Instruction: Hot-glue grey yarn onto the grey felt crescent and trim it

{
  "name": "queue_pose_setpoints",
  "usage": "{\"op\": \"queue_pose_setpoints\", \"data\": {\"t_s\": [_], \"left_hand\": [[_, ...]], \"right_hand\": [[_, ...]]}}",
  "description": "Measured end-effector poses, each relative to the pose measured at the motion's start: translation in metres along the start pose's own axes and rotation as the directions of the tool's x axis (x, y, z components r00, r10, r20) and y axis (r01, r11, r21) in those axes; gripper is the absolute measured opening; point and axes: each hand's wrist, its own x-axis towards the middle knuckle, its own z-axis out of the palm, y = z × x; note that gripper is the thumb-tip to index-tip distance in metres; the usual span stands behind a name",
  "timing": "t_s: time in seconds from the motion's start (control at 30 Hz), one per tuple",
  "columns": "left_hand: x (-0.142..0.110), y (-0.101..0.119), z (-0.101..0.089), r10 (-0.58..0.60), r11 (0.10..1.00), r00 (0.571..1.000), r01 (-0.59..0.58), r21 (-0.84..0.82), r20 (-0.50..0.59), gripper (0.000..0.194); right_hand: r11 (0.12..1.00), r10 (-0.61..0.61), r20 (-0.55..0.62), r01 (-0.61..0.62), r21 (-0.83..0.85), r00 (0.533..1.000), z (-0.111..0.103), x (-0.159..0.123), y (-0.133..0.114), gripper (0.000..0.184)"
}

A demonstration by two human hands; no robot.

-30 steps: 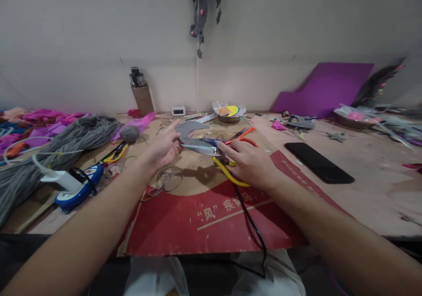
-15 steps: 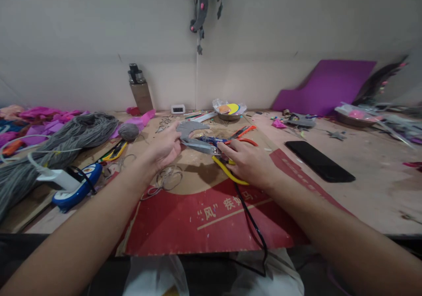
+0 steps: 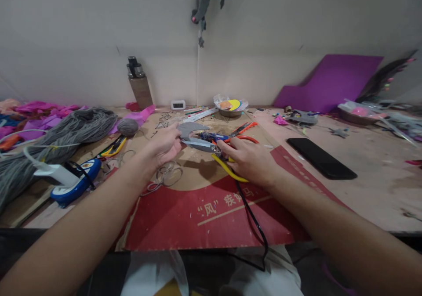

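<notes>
My left hand (image 3: 166, 144) pinches the left end of a grey, felt-like crescent (image 3: 192, 129) above the cardboard. In my right hand (image 3: 249, 157) is a pair of scissors (image 3: 202, 145), gripped near the pivot, with the blades pointing left along the lower edge of the crescent. The fingers hide most of the scissors' handles. How far apart the blades are is hard to make out. Beneath and beside my right hand lie a yellow-handled tool (image 3: 227, 166) and an orange-handled tool (image 3: 245, 128), both partly covered. A loose coil of thin cord (image 3: 169, 174) lies below my left hand.
Red-printed cardboard (image 3: 217, 225) covers the table's middle. Grey yarn (image 3: 66, 133), a yarn ball (image 3: 128, 128) and a blue power strip (image 3: 77, 184) are left. A phone (image 3: 321, 157) lies right. A bowl (image 3: 231, 109), small clock (image 3: 178, 105) and purple sheet (image 3: 336, 83) stand behind.
The view has tipped slightly downward, so the background sits higher. The scissor blades have shifted a little against the grey crescent. Both hands keep their grips and nearly the same places.
</notes>
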Motion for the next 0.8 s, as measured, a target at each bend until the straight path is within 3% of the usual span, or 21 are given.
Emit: {"op": "queue_pose_setpoints", "data": {"t_s": [0.2, 0.67, 0.8], "left_hand": [[0.0057, -0.0019, -0.0059, -0.019, 1.000, 0.999, 0.020, -0.015, 0.040, 0.053], [0.0040, 0.0015, -0.0040, -0.055, 0.998, 0.998, 0.054, 0.022, 0.034, 0.053], [0.0033, 0.0029, -0.0030, -0.080, 0.996, 0.996, 0.079, 0.041, 0.028, 0.056]], "right_hand": [[1.000, -0.002, 0.020, 0.002, 0.007, 1.000, -0.0005, -0.0004, -0.0003, 0.040], [0.999, -0.002, 0.040, 0.001, 0.041, 0.999, 0.0016, -0.0007, -0.0011, 0.041], [0.998, 0.022, -0.003, -0.022, 0.065, 1.000, 0.0029, -0.0013, -0.0018, 0.039]]}}
